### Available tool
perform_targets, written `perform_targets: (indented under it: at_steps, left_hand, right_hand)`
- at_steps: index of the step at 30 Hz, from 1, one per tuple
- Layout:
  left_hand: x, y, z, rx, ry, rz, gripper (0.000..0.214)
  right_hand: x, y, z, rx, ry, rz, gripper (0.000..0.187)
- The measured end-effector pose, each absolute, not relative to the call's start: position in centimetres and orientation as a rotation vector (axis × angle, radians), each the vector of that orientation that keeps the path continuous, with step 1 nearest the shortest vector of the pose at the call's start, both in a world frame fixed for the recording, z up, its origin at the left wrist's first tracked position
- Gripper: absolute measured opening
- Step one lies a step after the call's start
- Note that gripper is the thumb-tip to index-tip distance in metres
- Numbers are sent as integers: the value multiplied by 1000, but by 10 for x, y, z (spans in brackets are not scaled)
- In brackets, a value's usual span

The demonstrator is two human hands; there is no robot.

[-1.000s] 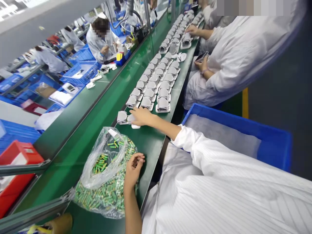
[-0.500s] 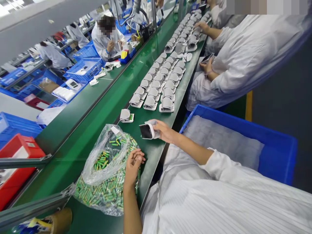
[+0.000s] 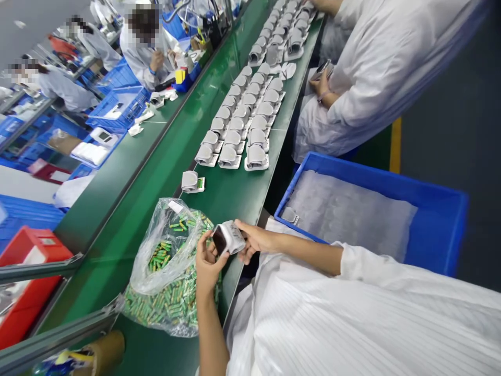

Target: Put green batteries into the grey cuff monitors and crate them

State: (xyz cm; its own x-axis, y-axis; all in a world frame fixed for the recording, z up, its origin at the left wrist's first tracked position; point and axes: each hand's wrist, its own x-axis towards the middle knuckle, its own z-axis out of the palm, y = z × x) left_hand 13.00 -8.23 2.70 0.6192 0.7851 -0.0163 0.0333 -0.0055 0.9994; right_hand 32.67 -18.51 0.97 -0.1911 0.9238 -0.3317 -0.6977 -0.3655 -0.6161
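A white wrist blood pressure monitor [image 3: 232, 241] with a dark screen and a grey cuff is held between my two hands, above the bench edge. My left hand [image 3: 208, 263] grips its screen end with thumb and fingers. At the cuff end, my right hand [image 3: 254, 241] is closed round it. Close by my left hand stands a clear plastic bag [image 3: 143, 277], its mouth gaping, full of small green batteries [image 3: 176, 308]. Beyond the bag one more monitor [image 3: 190, 181] lies on the bench, green showing at its side.
Rows of cuffed monitors [image 3: 238, 125] run along the green bench [image 3: 219, 198]. On my right is a blue bin [image 3: 442, 224] with translucent bags and a small grey piece inside. A co-worker in white [image 3: 352, 89] sits beyond it. Metal bars [image 3: 66, 329] and a red bin [image 3: 43, 245] are at left.
The monitor has come down and left in my right hand, and my left hand, free before, now grips it too. The view has shifted slightly.
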Motion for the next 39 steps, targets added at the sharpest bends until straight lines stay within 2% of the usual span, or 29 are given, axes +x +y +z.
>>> perform_targets:
  at_steps: [3, 7, 10, 15, 18, 20, 21, 25, 31, 36, 39]
  left_hand:
    - [133, -97, 41, 1624, 785, 615, 87]
    - [139, -107, 67, 1757, 680, 347, 62]
    - [142, -101, 88, 1718, 585, 256, 67]
    - [131, -81, 104, 1608, 711, 243, 75]
    - [128, -82, 98, 1531, 693, 172, 87]
    - [132, -89, 93, 1600, 724, 247, 91]
    - [136, -93, 92, 1657, 749, 324, 91]
    - [149, -99, 90, 1891, 753, 626, 94]
    - [150, -84, 63, 2325, 673, 669, 38]
    - [157, -89, 33, 2516, 550, 617, 39]
    - [159, -96, 49, 2529, 482, 583, 42]
  right_hand:
    - [351, -199, 6, -830, -441, 1868, 71]
    - [365, -217, 5, -799, -469, 1816, 59]
    - [364, -219, 7, -724, -568, 1762, 65]
    - [346, -202, 20, -786, -803, 1312, 90]
    - [339, -192, 40, -896, -1009, 1138, 83]
    - [341, -189, 51, -1003, -1164, 1048, 79]
    - [345, -188, 55, -1053, -1214, 1035, 82]
    - [369, -187, 55, -1066, -1223, 1313, 101]
    - [379, -199, 50, -832, -1060, 1611, 91]
    - [361, -206, 39, -984, -732, 1665, 65]
    - [379, -222, 24, -1085, -706, 1561, 56]
